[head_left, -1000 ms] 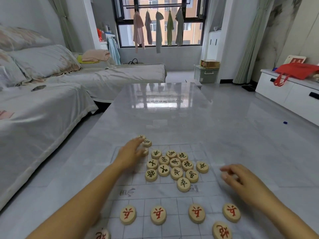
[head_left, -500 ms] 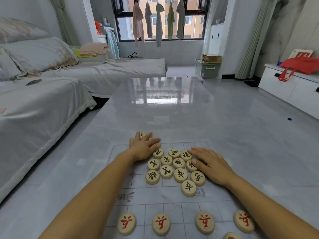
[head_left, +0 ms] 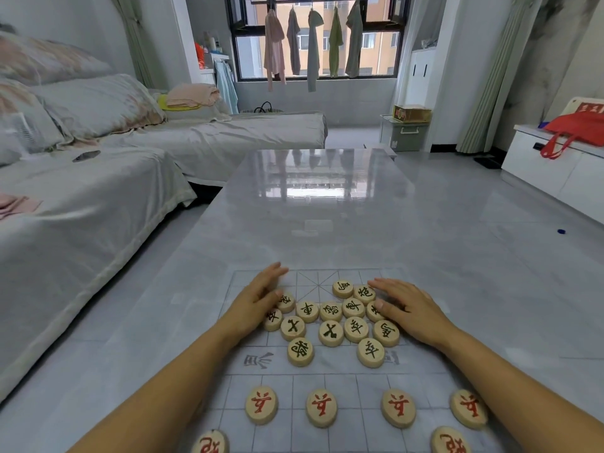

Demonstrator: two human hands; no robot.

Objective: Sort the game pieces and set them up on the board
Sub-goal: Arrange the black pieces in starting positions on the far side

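Roughly half done, I judge: the red soldiers [head_left: 322, 407] stand in a row on the near half of the board [head_left: 333, 364], while the black pieces [head_left: 331, 333] lie clustered and unsorted on its far half. The left hand [head_left: 258, 300] and right hand [head_left: 408, 307] lie flat, fingers straight, on the cluster's two edges. The pieces are smooth, pale wooden discs (the board looks like a thin printed sheet).

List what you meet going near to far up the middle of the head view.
Row of round wooden pieces with red characters → blank middle band of the pale gridded board → cluster of round wooden pieces with black characters → glossy grey tabletop → clothes hanging at the window
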